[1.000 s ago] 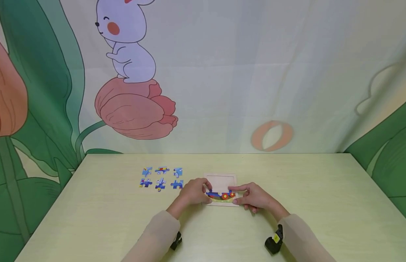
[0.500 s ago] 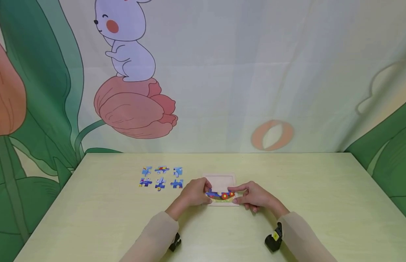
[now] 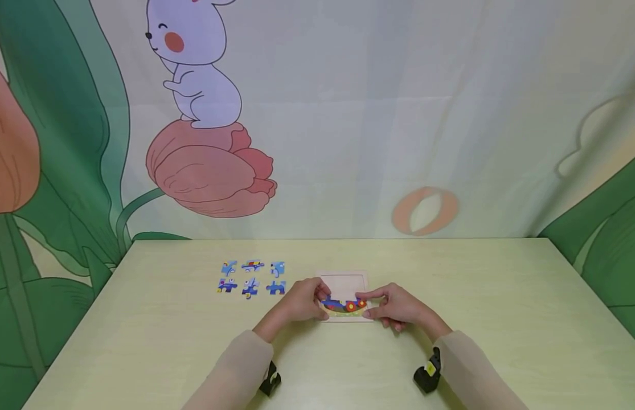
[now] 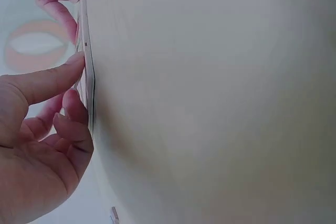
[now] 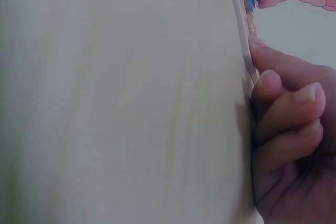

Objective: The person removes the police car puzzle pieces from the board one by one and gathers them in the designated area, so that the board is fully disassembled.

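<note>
A small wooden jigsaw puzzle tray (image 3: 343, 319) lies on the table in the head view. Along its near side sits a joined row of puzzle pieces (image 3: 343, 306), blue, red and yellow-green with round red wheels. My left hand (image 3: 303, 300) grips the row's left end, index finger at its upper edge and thumb near the tray's lower left corner. At the other end, my right hand (image 3: 399, 304) pinches the row between index finger and thumb, the remaining fingers loosely bent. The tray's upper part (image 3: 343, 283) shows bare wood. Both wrist views show the tray edge-on; fingertips partly hide the row's ends.
Several loose blue puzzle pieces (image 3: 251, 286) lie in two rows left of the tray. The pale wooden table (image 3: 476, 285) reaches back to a printed curtain (image 3: 327, 142). A black wrist device (image 3: 427, 373) hangs below each sleeve.
Both hands stay at the row of pieces with almost the same hold. The tray seems to have shifted very slightly left, and the left forearm has moved a little left. The loose pieces lie as before.
</note>
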`<state>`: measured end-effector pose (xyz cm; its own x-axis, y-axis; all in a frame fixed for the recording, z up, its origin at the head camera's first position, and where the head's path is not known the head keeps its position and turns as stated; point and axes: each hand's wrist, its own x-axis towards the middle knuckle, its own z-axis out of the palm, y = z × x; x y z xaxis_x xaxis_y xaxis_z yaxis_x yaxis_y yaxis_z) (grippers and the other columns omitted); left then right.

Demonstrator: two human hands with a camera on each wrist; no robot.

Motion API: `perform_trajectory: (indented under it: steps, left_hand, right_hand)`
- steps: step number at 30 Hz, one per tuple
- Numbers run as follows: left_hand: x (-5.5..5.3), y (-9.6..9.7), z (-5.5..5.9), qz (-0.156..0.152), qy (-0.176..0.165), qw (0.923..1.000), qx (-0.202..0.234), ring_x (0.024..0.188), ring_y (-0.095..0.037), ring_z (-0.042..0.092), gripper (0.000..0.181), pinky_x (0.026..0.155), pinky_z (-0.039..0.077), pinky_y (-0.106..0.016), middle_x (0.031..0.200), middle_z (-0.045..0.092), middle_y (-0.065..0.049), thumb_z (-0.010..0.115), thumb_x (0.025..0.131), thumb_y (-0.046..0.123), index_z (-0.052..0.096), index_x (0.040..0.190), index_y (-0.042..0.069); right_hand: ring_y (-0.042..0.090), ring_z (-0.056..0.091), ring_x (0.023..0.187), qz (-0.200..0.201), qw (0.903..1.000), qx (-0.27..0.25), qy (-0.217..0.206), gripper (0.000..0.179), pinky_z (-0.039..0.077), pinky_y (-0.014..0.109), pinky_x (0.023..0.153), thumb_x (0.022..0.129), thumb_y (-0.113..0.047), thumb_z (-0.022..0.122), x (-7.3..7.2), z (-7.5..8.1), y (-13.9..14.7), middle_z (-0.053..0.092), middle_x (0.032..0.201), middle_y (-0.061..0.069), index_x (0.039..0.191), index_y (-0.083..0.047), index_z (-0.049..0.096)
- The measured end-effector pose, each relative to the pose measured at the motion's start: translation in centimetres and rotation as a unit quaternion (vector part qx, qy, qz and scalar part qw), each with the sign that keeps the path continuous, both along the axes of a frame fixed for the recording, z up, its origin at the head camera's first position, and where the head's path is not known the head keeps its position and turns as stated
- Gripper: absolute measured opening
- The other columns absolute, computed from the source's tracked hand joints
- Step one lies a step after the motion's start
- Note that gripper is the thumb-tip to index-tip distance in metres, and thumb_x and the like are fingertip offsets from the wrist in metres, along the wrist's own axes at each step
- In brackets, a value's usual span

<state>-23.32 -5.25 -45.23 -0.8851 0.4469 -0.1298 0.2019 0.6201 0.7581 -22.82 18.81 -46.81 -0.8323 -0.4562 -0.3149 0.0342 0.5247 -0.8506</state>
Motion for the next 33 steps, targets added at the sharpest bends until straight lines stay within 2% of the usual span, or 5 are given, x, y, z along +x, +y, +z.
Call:
perform_trajectory:
  steps: [4, 9, 13, 21, 33]
  left_hand:
    - [0.06, -0.16, -0.02, -0.011, 0.009, 0.9999, 0.007, 0.073, -0.016, 0.046, 0.033, 0.065, 0.041, -0.024, 0.083, 0.054, -0.004, 0.076, 0.069, 0.001, 0.056, 0.096, 0.004]
    - [0.04, -0.2, -0.04, -0.012, 0.006, 0.9999, -0.005, 0.075, -0.016, 0.047, 0.033, 0.067, 0.041, -0.024, 0.085, 0.055, -0.004, 0.076, 0.07, 0.003, 0.058, 0.097, 0.004]
    - [0.09, -0.14, 0.08, -0.011, 0.005, 0.9997, -0.02, 0.077, -0.016, 0.048, 0.033, 0.07, 0.042, -0.026, 0.087, 0.056, -0.004, 0.076, 0.071, 0.006, 0.06, 0.1, 0.003]
    - [0.01, -0.03, 0.14, -0.017, 0.01, 0.9994, -0.028, 0.076, -0.015, 0.049, 0.033, 0.071, 0.043, -0.025, 0.088, 0.059, -0.004, 0.076, 0.072, 0.007, 0.061, 0.101, 0.0]
    - [0.12, 0.03, 0.16, -0.012, 0.014, 0.9993, -0.033, 0.077, -0.016, 0.048, 0.032, 0.072, 0.043, -0.027, 0.086, 0.056, -0.003, 0.076, 0.071, 0.005, 0.061, 0.1, 0.002]
  right_hand:
    - [0.006, 0.034, 0.03, 0.001, 1.0, -0.001, 0.001, 0.045, 0.03, 0.019, 0.033, 0.081, -0.024, 0.068, -0.02, -0.05, -0.03, 0.045, 0.043, -0.001, 0.124, -0.013, 0.058]
    - [0.006, 0.034, 0.03, 0.005, 1.0, 0.0, 0.006, 0.045, 0.031, 0.019, 0.033, 0.082, -0.023, 0.068, 0.0, -0.03, -0.06, 0.045, 0.044, 0.0, 0.125, -0.014, 0.057]
    - [0.006, 0.034, 0.03, 0.027, 0.9994, -0.002, 0.019, 0.046, 0.032, 0.019, 0.034, 0.083, -0.021, 0.066, 0.07, 0.1, -0.07, 0.044, 0.046, 0.0, 0.128, -0.016, 0.054]
    - [0.007, 0.034, 0.03, 0.065, 0.9977, -0.018, 0.004, 0.041, 0.032, 0.02, 0.033, 0.084, -0.022, 0.065, 0.28, 0.49, -0.41, 0.044, 0.045, 0.0, 0.124, -0.019, 0.058]
    - [0.007, 0.035, 0.03, 0.064, 0.9978, 0.008, 0.013, 0.039, 0.034, 0.021, 0.032, 0.082, -0.021, 0.067, 0.15, 0.57, -0.8, 0.043, 0.042, -0.001, 0.12, -0.02, 0.061]
